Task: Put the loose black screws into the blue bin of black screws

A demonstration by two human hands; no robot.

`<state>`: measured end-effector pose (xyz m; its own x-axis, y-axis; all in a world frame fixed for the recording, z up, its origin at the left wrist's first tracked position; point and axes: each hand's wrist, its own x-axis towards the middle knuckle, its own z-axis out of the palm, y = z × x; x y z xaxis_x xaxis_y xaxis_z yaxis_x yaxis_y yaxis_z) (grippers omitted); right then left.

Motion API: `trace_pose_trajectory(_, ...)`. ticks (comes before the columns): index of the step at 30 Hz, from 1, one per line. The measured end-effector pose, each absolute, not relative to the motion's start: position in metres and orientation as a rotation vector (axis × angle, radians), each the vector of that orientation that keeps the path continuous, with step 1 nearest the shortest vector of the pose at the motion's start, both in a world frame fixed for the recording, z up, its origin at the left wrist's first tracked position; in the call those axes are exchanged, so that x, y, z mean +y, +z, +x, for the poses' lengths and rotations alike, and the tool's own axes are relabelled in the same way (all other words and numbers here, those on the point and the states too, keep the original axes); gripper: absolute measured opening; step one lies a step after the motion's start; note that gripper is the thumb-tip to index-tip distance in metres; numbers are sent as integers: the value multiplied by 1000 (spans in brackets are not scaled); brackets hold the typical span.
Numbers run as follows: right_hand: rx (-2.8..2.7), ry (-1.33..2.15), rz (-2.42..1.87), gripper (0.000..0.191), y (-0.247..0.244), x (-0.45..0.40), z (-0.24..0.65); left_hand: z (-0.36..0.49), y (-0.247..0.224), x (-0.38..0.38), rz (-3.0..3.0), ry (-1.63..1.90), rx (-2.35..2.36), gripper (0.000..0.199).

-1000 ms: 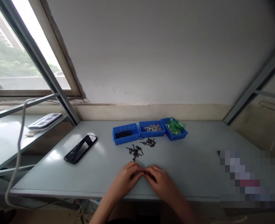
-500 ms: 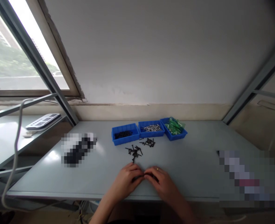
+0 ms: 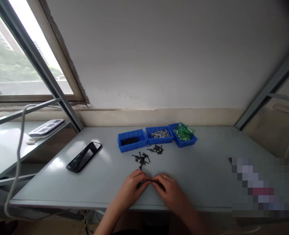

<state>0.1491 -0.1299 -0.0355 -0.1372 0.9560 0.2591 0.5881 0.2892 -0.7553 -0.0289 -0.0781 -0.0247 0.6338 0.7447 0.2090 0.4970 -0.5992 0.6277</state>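
Close to the table's front edge, my left hand (image 3: 134, 186) and my right hand (image 3: 167, 186) meet fingertip to fingertip. Both are closed in a pinch on a thin dark piece (image 3: 151, 180), mostly hidden by the fingers; its kind cannot be made out. A ring shows on the right hand. Just beyond the left hand lies a loose pile of black screws (image 3: 141, 158). Farther back, a second small pile of black screws (image 3: 156, 149) lies before the bins.
Three blue bins stand along the back: a left bin (image 3: 132, 148) with black pieces, a middle bin (image 3: 160, 141) with silver screws or nails, a right bin (image 3: 186, 144) with green plastic packets. A phone (image 3: 84, 157) lies left; a pixelated item (image 3: 257, 187) lies right.
My hands stay together in nearly the same place, fingers shifting slightly so a bit more of the dark piece shows. The piles and bins have not moved.
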Motion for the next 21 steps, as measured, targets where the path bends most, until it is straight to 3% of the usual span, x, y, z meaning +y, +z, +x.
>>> trace_pose_trajectory(10, -1674, 782, -1328, 19, -37, -131, 155, -29, -19, -78, 2511, 657, 923, 19)
trace_pose_trajectory(14, -1574, 823, -1351, 31, -35, -132, 155, -36, 8, -42, 2567, 941, 1256, 22)
trace_pose_trajectory(18, -1600, 799, -1356, 30, -34, -133, 154, -39, 33, 4, 2690, 883, 1634, 23)
trace_pose_trajectory(21, -1610, 780, -1366, 28, -34, -132, 154, -31, 32, 9, 2761, 815, 1674, 36)
